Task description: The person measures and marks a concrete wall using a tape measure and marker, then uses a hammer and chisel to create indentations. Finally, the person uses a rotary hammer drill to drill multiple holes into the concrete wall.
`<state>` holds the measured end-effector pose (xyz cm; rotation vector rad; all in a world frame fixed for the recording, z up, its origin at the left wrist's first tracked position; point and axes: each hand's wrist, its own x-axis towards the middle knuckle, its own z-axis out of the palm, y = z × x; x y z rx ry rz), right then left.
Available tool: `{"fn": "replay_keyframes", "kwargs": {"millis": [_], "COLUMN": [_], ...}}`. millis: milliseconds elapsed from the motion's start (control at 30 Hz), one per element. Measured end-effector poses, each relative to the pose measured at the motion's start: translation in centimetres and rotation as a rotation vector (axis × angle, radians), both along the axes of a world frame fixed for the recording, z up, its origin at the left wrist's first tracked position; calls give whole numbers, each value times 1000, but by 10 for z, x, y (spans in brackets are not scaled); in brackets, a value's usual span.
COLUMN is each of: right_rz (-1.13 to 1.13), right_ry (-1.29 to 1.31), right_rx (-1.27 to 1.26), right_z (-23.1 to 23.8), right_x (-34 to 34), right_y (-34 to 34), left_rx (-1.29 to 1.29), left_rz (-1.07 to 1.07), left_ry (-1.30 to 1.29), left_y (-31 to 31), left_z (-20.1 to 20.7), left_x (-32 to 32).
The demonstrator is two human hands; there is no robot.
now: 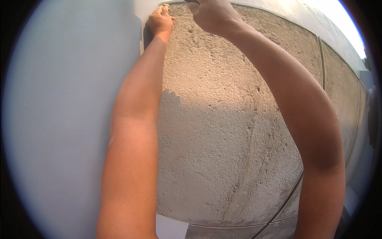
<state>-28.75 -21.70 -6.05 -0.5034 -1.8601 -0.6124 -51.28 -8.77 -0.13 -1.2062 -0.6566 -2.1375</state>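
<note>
Both my arms stretch up toward the top of a rough beige stone panel (207,131) in the head view. My left hand (160,24) is at the panel's upper left corner, fingers bent and pressed together; whatever is at their tips is too small to make out. Just to its right, my right hand (215,16) is closed around a dark object (192,1), of which only a bit shows at the picture's top edge. Its kind cannot be told.
A smooth pale grey-blue wall (67,119) rises along the left side. A dark vertical joint (321,59) divides the stone panels on the right. Along their top runs a pale ledge (286,14), with bright sky beyond. Sunlight covers the upper stone; shade covers the lower part.
</note>
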Motion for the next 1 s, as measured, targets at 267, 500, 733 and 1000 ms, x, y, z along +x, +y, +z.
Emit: {"fn": "replay_keyframes", "kwargs": {"millis": [267, 500, 733, 1000], "right_rz": [-101, -156, -133, -10], "right_ry": [-45, -55, -18, 168], "right_rx": [-86, -10, -86, -293], "right_z": [12, 10, 5, -81], "right_x": [-13, -12, -13, 116], "right_y": [12, 10, 5, -16], "left_rx": [-11, -16, 18, 71], "left_rz": [9, 42, 18, -69], "left_ry": [13, 13, 16, -52], "left_y": [8, 12, 7, 24], "left_z": [2, 11, 3, -3], "left_x": [-3, -12, -7, 32]}}
